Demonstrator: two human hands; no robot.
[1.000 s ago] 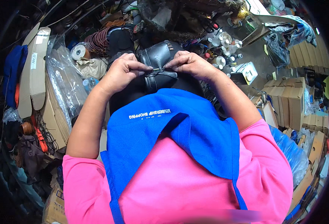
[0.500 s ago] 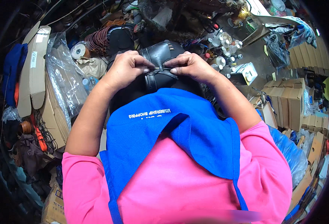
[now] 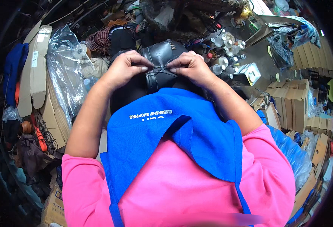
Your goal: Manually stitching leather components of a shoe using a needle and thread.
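A black leather piece [image 3: 159, 55], smooth and rounded like part of a shoe, lies in my lap beyond the blue apron [image 3: 174, 104]. Small pale pegs or nail-like bits stick out at its far right. My left hand [image 3: 128, 66] and my right hand [image 3: 191, 66] meet over it from either side, thumbs and forefingers pinched. Between the fingertips runs a thin pale line, a thread or needle too fine to tell apart. Dark loops of thread [image 3: 165, 72] hang on the leather below my fingers.
Clear plastic sheeting [image 3: 66, 64] and upright cardboard [image 3: 38, 68] stand on the left, near coiled reddish cord [image 3: 100, 39]. Several bottles [image 3: 223, 60] and a white-and-yellow tin [image 3: 251, 73] are at the far right. Stacked cardboard boxes [image 3: 287, 98] sit further right.
Both hands keep their pinch over the leather and have shifted slightly. The dark thread loops lie differently below the fingers. Plastic sheeting at left has bulged upward over a roll.
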